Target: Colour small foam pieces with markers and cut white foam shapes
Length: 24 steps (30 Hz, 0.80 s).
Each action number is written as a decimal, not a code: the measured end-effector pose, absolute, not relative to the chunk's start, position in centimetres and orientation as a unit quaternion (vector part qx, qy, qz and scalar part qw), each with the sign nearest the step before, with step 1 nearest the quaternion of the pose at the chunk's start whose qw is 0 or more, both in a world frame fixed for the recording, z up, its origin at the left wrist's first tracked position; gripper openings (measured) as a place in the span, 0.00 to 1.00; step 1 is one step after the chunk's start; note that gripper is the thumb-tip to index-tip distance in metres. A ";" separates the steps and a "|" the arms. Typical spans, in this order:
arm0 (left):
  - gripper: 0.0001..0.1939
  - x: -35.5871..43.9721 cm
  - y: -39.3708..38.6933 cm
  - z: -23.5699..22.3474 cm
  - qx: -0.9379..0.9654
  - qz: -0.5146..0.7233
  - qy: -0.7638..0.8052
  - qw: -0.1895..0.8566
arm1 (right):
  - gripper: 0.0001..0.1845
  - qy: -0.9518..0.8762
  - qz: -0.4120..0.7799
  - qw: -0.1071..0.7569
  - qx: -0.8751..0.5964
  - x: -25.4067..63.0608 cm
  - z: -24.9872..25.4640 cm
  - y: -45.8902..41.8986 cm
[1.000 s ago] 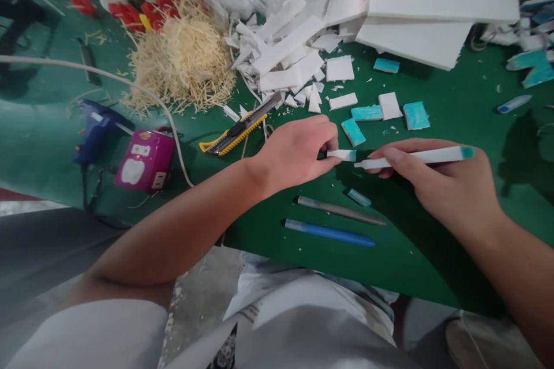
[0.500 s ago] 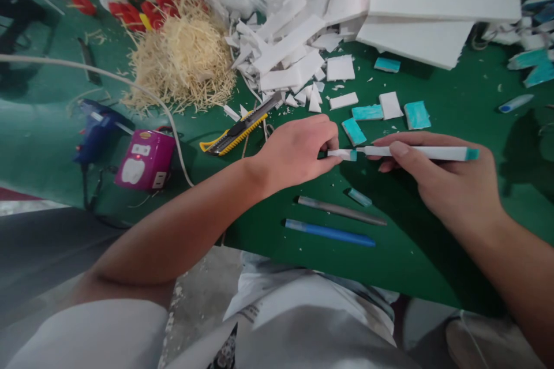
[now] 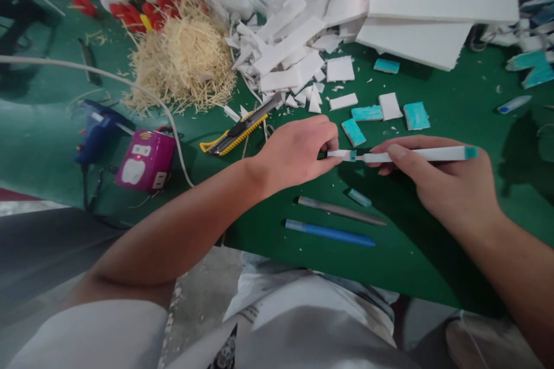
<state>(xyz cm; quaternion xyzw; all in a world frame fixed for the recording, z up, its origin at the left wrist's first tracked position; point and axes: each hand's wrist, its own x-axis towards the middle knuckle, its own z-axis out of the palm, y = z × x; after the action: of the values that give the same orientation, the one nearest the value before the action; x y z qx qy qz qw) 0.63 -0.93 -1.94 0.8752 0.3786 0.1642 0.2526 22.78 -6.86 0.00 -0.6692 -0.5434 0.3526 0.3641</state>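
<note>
One foam piece (image 3: 342,154), pinched by left fingers (image 3: 332,158); right fingers (image 3: 389,158) grip one marker (image 3: 426,154).

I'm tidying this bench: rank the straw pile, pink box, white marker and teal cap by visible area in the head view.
Largest to smallest:
Straw pile
Pink box
White marker
Teal cap

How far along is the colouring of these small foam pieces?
Partway, it seems. Four turquoise foam pieces near the hands look done on their visible faces. In hand: the left hand pinches a foam strip with a turquoise end, and the right hand holds a marker to that end. Its other visible part is white, as are nearby loose pieces; whether those need colour, I cannot tell.
</note>
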 end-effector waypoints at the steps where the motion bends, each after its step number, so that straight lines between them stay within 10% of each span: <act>1: 0.06 0.6 -0.9 -1.9 0.876 0.163 0.379 0.251 | 0.10 -0.541 0.351 0.366 -0.671 22.7 0.0 -6.9; 24: 0.06 0.5 -0.9 -1.8 0.872 0.163 0.382 0.260 | 0.10 -0.561 0.352 0.358 -0.658 22.9 -0.1 -7.0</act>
<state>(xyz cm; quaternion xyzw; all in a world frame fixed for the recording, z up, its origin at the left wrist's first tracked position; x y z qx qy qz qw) 0.53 -0.90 -1.79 0.8719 0.3818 0.1625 0.2601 22.86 -7.03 -0.13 -0.6580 -0.5608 0.3523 0.3583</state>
